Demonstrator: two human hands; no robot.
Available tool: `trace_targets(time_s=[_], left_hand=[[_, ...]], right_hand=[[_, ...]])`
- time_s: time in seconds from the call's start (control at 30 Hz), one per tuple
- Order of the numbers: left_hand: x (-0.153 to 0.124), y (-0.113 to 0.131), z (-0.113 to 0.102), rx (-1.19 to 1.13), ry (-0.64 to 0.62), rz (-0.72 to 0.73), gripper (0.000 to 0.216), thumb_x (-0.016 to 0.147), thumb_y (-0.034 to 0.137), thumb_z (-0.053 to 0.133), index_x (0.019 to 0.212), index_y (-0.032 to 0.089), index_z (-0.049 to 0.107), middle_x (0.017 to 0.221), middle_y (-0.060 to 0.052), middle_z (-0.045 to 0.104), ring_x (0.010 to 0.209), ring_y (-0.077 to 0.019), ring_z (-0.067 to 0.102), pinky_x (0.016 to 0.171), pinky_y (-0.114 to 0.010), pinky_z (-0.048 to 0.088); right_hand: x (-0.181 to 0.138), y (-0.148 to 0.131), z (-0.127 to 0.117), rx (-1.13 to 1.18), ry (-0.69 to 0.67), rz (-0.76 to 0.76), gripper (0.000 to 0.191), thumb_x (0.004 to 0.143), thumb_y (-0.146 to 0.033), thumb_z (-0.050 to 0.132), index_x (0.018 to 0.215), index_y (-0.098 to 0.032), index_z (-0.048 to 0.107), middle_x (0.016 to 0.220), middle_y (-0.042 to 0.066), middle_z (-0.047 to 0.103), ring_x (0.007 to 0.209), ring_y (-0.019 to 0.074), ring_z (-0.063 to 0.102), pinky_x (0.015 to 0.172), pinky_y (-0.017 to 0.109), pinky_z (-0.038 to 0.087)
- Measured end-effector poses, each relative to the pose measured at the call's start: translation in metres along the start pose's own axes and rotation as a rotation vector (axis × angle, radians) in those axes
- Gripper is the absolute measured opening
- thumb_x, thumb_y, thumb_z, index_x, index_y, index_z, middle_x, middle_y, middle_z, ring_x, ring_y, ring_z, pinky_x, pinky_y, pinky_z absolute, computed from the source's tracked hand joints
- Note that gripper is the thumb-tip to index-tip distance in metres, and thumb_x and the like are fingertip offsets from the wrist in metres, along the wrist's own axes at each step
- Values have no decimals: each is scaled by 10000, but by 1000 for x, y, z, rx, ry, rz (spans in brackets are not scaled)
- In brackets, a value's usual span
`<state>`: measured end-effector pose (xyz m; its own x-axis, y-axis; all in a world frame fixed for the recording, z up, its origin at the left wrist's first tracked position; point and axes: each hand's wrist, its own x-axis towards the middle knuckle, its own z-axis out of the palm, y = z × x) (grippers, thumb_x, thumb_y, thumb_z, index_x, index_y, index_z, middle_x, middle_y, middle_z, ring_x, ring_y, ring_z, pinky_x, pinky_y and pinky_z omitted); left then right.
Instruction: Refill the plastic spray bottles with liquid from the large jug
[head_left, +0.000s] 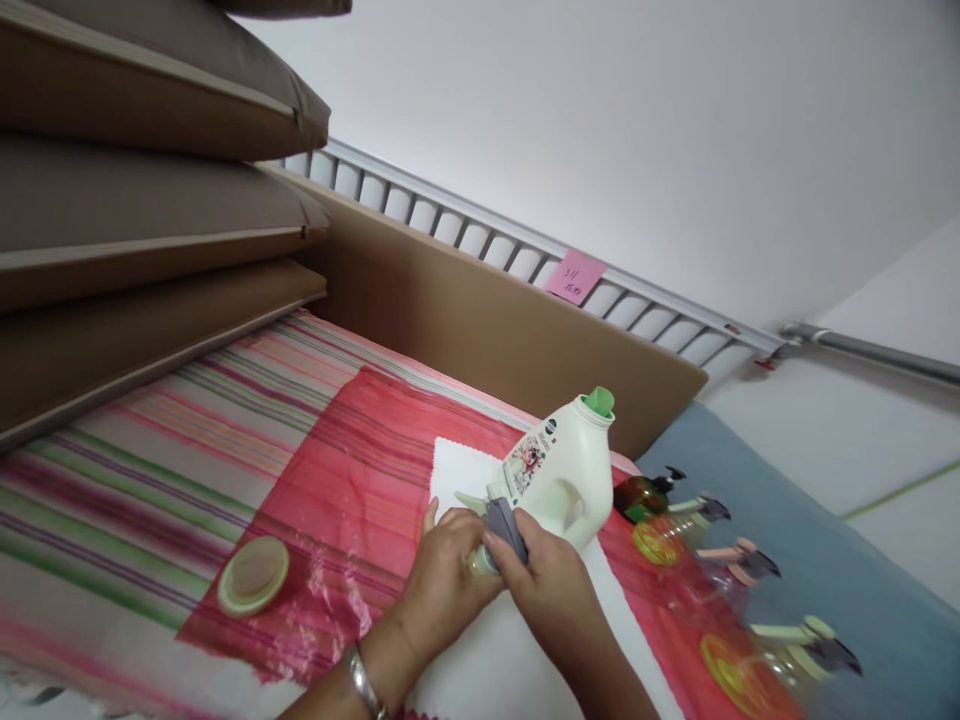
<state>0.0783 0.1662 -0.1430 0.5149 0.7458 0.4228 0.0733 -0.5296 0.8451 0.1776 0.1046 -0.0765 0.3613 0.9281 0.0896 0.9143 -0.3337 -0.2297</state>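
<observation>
Both my hands are together over the white cloth (480, 640), closed on a pump bottle. Fingers of my left hand (446, 555) wrap around its upper part, where a pale yellow-green piece shows. My right hand (551, 575) grips the grey pump head (507, 528), thumb on top; its pale spout points left. Most of the bottle is hidden by my hands. Just behind stands a cream detergent jug (596, 480) with an uncapped green pouring spout (600, 401) and a flowered label. A round pale-green cap (253, 576) lies to the left on the red sheet.
Several pump bottles, among them a dark one (639, 497) and a clear one (780, 665), stand in a row at right. A striped cloth (135, 470) covers the surface. Stacked brown cushions (150, 200) rise at left; a brown board (480, 310) and white radiator (420, 215) stand behind.
</observation>
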Motion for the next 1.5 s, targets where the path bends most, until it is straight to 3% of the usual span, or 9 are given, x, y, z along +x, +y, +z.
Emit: trace_targets(time_s=[0.43, 0.53, 0.63, 0.73, 0.9, 1.17, 1.37, 1.5], left_hand=[[5, -5, 0, -125, -101, -40, 87, 665, 196, 699, 715, 209, 629, 796, -2, 667, 835, -206, 601, 970, -433, 335], [1, -14, 7, -110, -100, -96, 335, 590, 269, 779, 883, 202, 633, 930, -46, 671, 930, -253, 584, 915, -424, 380], [-5, -22, 16, -56, -55, -183, 583, 501, 300, 822, 1019, 182, 583, 1012, -83, 649, 978, -291, 562, 880, -433, 397], [-10, -24, 22, -19, -30, -198, 470, 590, 274, 742, 1015, 185, 565, 989, -68, 643, 960, -272, 564, 877, -424, 396], [-10, -24, 24, 21, -24, -176, 366, 656, 222, 627, 1009, 173, 546, 975, -81, 629, 938, -260, 554, 837, -392, 422], [-7, -36, 23, -43, -64, -146, 377, 623, 232, 656, 979, 180, 545, 943, -66, 631, 898, -244, 572, 818, -376, 445], [-4, -35, 18, -87, -99, -164, 472, 604, 269, 687, 1047, 167, 558, 1000, -85, 647, 929, -260, 588, 819, -374, 460], [-2, -30, 19, -63, -103, -108, 417, 652, 209, 622, 1064, 169, 570, 1052, -98, 644, 999, -268, 576, 893, -393, 430]], right_hand=[[0, 1, -4, 64, -6, -12, 260, 850, -462, 389, 720, -240, 426, 655, 10, 578, 634, 208, 551, 587, 285, 350], [-2, 6, -2, 189, 51, 19, 283, 828, -485, 423, 683, -242, 437, 594, -23, 533, 581, 183, 519, 556, 273, 355], [-5, 12, 10, 434, 136, 98, 257, 756, -471, 536, 852, -233, 533, 732, -3, 625, 677, 193, 582, 619, 280, 429], [-9, 17, 31, 622, 187, 220, 379, 666, -440, 632, 953, -207, 545, 892, 44, 671, 819, 236, 620, 733, 328, 471], [-11, 18, 59, 807, 273, 253, 304, 688, -458, 642, 835, -200, 579, 803, 26, 673, 814, 244, 623, 762, 351, 475], [-5, 22, 56, 877, 260, 140, 287, 687, -399, 679, 862, -181, 615, 791, 26, 677, 788, 231, 609, 736, 332, 473], [2, 31, 70, 1142, 87, 11, 319, 714, -344, 656, 985, -181, 607, 984, 76, 681, 1009, 272, 590, 923, 409, 426], [2, 32, 77, 1134, 198, 103, 377, 682, -356, 686, 1003, -178, 602, 986, 89, 682, 1015, 279, 588, 957, 440, 405]])
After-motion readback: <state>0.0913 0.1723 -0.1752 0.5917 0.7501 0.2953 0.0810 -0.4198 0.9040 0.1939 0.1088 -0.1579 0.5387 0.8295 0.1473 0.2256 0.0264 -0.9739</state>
